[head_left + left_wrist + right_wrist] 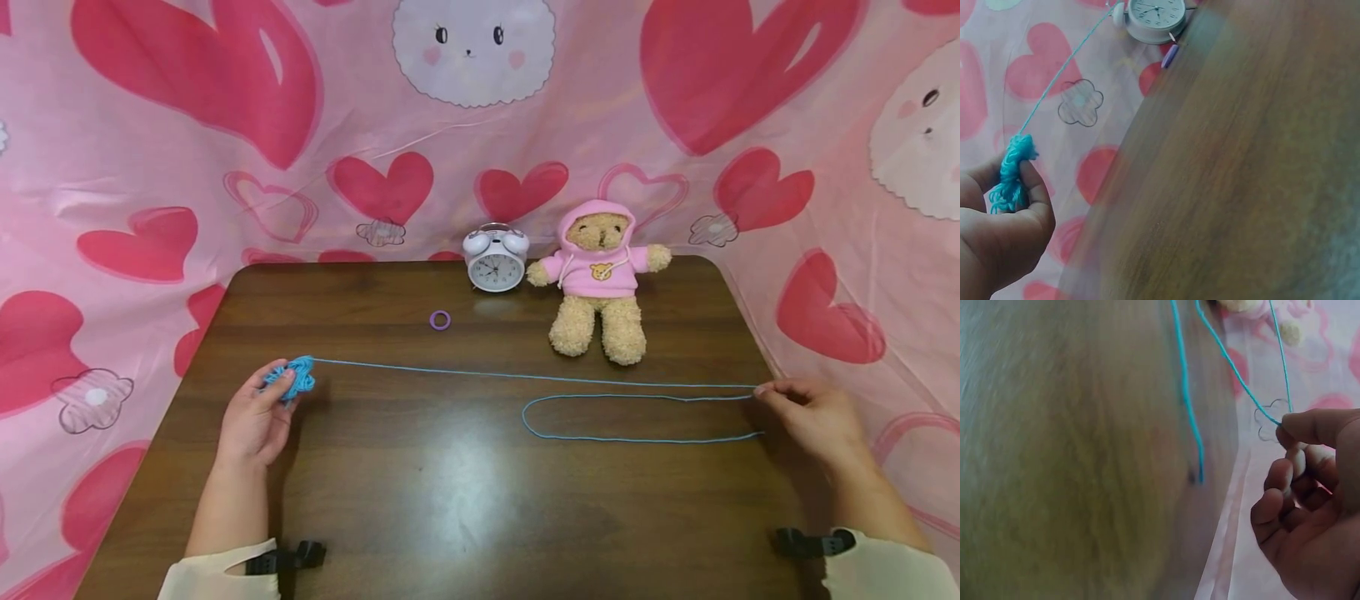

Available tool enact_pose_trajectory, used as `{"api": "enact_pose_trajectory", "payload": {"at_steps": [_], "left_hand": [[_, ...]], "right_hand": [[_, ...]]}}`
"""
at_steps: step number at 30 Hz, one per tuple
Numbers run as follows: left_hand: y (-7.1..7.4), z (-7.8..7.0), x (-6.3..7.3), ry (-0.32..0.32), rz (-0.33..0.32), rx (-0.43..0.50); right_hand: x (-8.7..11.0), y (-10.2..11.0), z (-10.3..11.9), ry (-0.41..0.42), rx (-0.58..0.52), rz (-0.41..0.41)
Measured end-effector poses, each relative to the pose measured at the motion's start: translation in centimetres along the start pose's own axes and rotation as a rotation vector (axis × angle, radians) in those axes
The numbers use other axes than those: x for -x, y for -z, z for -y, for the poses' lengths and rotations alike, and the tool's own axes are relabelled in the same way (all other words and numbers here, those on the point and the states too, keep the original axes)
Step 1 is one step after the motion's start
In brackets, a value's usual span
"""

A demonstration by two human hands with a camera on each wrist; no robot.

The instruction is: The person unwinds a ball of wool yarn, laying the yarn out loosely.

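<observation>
At the left of the table, my left hand [255, 417] grips a small bundle of blue yarn [302, 375] between thumb and fingers. In the left wrist view the bundle [1015, 169] shows loose loops at its lower end. A straight strand of yarn [465, 372] runs from it across to my right hand [817, 417], which pinches it between thumb and index finger. From that pinch the yarn doubles back into a long U-shaped loop [525, 415] on the table. Its free end [1200, 478] lies near the right edge, apart from the fingers.
Behind the strand stand a white alarm clock [496, 260] and a teddy bear [600, 283] in a pink hoodie. A purple ring [440, 320] lies in front of the clock. Pink heart-print cloth [360, 100] hangs around the brown wooden table [375, 517].
</observation>
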State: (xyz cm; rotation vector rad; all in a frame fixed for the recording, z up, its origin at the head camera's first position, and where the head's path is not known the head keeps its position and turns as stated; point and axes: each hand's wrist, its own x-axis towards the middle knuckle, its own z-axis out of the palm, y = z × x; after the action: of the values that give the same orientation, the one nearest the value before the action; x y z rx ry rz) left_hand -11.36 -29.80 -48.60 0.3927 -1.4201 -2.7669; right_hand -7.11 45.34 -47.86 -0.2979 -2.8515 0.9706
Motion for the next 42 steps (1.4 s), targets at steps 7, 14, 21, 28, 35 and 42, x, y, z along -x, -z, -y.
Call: {"api": "enact_pose_trajectory", "payload": {"at_steps": [7,14,21,28,35,42], "left_hand": [[0.1,0.2,-0.1,0.001,0.028,0.010],[-0.2,0.8,0.0,0.014,0.040,-0.015],[-0.8,1.6,0.0,0.024,0.061,-0.048],[-1.7,2.3,-0.1,0.041,0.058,-0.080],[-2.2,2.6,-0.1,0.052,0.050,-0.101],[-2.8,3.1,-0.3,0.051,0.066,-0.147]], "right_hand": [[-0.3,0.0,-1.3,-0.004,0.163,0.125],[-0.5,-0.5,-1.9,0.031,0.199,0.144],[-0.5,-0.8,-2.0,0.081,0.246,0.146],[-0.3,-0.7,-2.1,0.117,0.243,0.142],[-0.4,-0.5,-1.0,0.089,0.219,0.141],[-0.4,-1.4,1.3,0.086,0.143,0.089]]}}
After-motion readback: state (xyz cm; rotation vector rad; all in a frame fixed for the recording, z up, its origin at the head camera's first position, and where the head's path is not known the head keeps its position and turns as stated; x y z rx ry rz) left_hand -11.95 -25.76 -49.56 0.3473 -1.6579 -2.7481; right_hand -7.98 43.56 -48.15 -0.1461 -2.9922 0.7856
